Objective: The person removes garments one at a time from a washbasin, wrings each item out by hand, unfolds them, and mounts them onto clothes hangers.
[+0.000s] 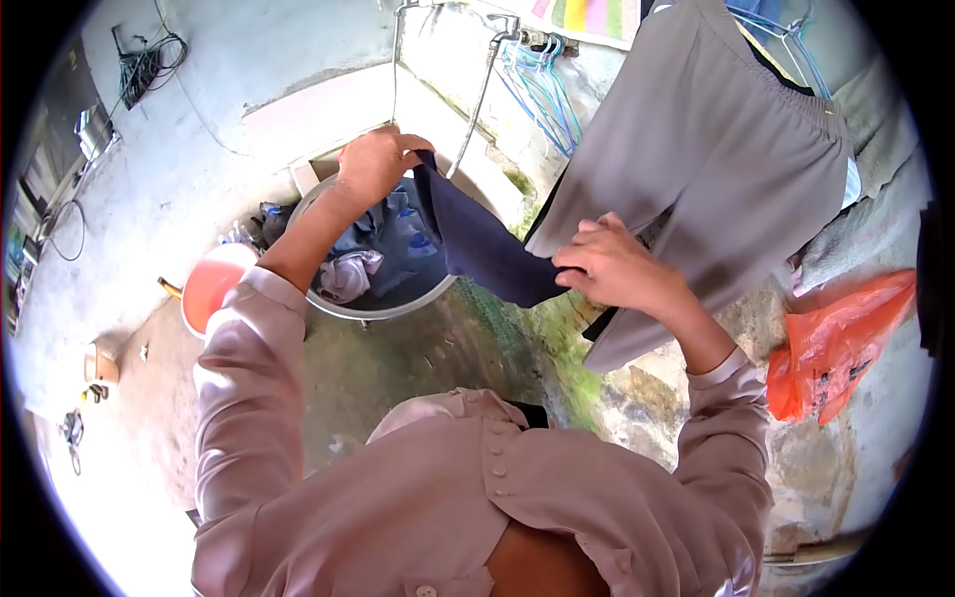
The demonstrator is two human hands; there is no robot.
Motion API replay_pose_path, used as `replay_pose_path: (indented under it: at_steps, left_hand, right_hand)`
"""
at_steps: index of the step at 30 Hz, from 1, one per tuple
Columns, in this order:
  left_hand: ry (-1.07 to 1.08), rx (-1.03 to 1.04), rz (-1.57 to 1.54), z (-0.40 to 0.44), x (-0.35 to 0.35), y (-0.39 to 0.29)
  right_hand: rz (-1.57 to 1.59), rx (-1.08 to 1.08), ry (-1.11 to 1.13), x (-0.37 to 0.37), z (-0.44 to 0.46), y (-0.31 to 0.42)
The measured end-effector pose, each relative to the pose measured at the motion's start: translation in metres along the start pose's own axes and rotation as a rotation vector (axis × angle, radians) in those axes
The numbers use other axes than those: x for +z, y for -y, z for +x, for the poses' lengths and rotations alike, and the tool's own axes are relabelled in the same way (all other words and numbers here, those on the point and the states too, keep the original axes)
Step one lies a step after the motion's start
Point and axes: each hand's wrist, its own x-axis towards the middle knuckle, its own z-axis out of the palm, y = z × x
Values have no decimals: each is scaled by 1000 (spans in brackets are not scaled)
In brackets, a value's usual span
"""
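A dark navy piece of cloth (487, 239) is stretched between my two hands. Its upper left end is pinched in my left hand (374, 165), above the round basin (438, 295). The lower right end is gripped by the fingers of my right hand (619, 269), in front of the lower part of the hanging grey trousers (696, 149). Whether my right hand also touches the trousers, I cannot tell. Inside the basin lie wet dark clothes and a bunched pale garment (348, 277). What kind of garment the navy cloth is does not show.
Blue hangers (542, 90) dangle on the wall near a metal tap (507, 28). An orange plastic bag (841, 343) hangs at the right. Left of the basin stands a pink-orange tub (217, 284). Mossy stone (572, 348) edges the concrete floor.
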Motion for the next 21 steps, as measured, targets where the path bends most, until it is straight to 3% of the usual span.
replay_pose_path:
  at_steps: [2, 3, 4, 6, 7, 10, 12, 13, 14, 16, 18, 21]
  left_hand:
    - [167, -332, -319, 2, -9, -22]
    - [142, -319, -545, 3, 3, -14]
    - [247, -399, -998, 6, 5, -16]
    - [288, -485, -1285, 5, -9, -46]
    - [297, -455, -1307, 5, -5, -50]
    - [365, -378, -1265, 3, -7, -67]
    - [423, -310, -1176, 9, -5, -68]
    - [408, -329, -1265, 8, -5, -75]
    - [393, -347, -1354, 8, -12, -83]
    - [411, -389, -1354, 8, -22, -82]
    - [332, -368, -1384, 3, -22, -73]
    - [386, -489, -1512, -9, -40, -62]
  right_hand:
    - [57, 1, 68, 2, 3, 13]
    - [124, 20, 100, 6, 6, 16]
    - [196, 35, 45, 5, 11, 19]
    - [345, 67, -59, 1, 18, 21]
    - [312, 115, -115, 6, 26, 11]
    - [606, 286, -404, 9, 59, -1]
    - [719, 202, -433, 5, 80, -5]
    - [985, 151, -305, 7, 91, -13]
    - [1143, -6, -315, 8, 103, -10]
    - [1169, 194, -176, 1, 113, -8]
    - [1100, 327, -226, -8, 117, 4]
    - [992, 386, -286, -9, 122, -3]
